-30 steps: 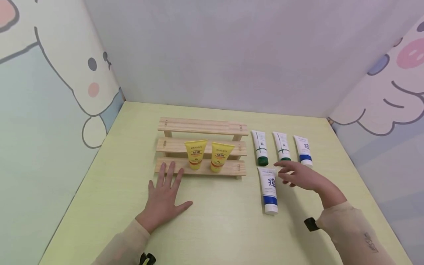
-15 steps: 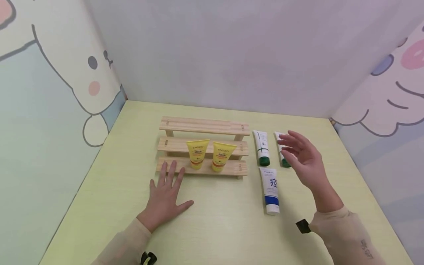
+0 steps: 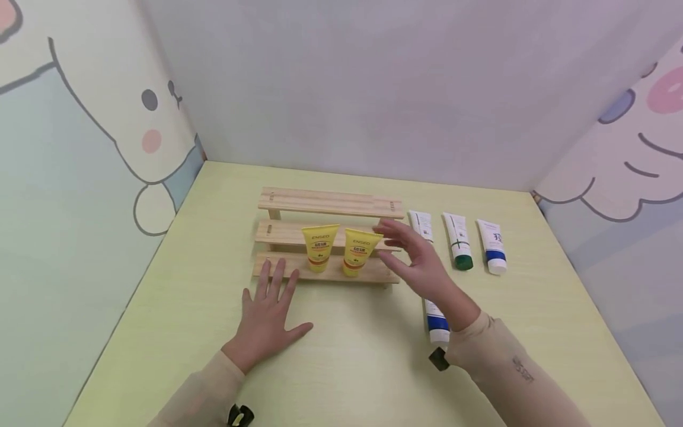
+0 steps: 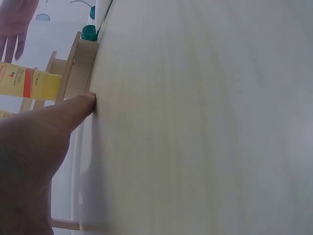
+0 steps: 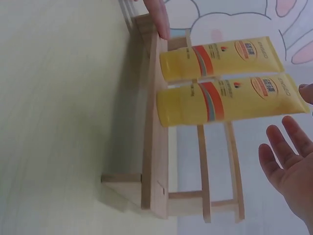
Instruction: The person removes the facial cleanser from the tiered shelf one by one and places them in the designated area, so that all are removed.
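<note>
A three-tier wooden rack [image 3: 329,201] stands on the table, and two yellow squeeze tubes [image 3: 320,248] [image 5: 230,100] stand cap down on its lowest step. My left hand [image 3: 265,329] lies spread, its fingertips on the front of that step; in the left wrist view its thumb [image 4: 73,110] points along the table. Just right of the right-hand yellow tube is my right hand [image 3: 421,267], its fingers loosely bent and holding nothing. In the right wrist view its fingers [image 5: 288,156] are near the tube's flat top end, with a gap showing.
Right of the rack lie two white tubes with green caps [image 3: 458,240] and a white-and-blue tube [image 3: 492,248]. Another white-and-blue tube [image 3: 437,323] lies nearer, partly under my right forearm. Walls with cartoon drawings [image 3: 155,124] border the table.
My right hand has moved left from the loose tubes, over the table, to beside the right-hand yellow tube. My left hand and the tubes stay where they were.
</note>
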A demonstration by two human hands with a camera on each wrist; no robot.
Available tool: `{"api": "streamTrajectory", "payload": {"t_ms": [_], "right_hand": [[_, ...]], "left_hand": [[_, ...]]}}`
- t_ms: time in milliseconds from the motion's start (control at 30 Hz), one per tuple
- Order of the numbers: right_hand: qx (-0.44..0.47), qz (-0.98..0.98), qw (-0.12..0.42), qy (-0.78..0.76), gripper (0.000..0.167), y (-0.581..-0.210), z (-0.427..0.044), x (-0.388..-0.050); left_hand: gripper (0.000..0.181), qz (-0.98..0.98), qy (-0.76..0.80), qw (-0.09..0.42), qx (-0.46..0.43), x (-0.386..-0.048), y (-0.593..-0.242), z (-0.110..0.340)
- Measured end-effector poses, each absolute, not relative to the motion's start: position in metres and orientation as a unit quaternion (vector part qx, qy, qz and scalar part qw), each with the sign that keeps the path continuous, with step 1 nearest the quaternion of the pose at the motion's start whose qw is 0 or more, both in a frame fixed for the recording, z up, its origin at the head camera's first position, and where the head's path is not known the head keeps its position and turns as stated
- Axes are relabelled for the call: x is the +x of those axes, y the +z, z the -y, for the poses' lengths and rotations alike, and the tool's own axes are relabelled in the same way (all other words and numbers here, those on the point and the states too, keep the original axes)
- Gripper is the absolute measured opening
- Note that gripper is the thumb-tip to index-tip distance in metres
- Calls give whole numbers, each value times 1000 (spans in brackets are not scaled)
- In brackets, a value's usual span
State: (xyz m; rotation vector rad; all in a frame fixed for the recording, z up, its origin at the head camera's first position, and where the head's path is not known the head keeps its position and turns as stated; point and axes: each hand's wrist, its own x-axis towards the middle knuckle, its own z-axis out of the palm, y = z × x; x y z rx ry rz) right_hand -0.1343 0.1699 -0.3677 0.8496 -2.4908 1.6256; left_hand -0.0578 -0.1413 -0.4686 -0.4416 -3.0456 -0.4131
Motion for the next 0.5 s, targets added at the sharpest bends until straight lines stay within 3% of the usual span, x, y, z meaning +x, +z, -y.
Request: {"api": "streamTrajectory", "payload": {"t_ms": [167, 500], "right_hand": [[268, 798, 4, 540, 56, -377, -151, -135], [268, 778, 69, 564, 39, -386, -140, -136]], "left_hand": [[105, 980, -133, 30, -147, -57, -467, 140], [106, 980, -123, 42, -150, -56, -470, 142]]}}
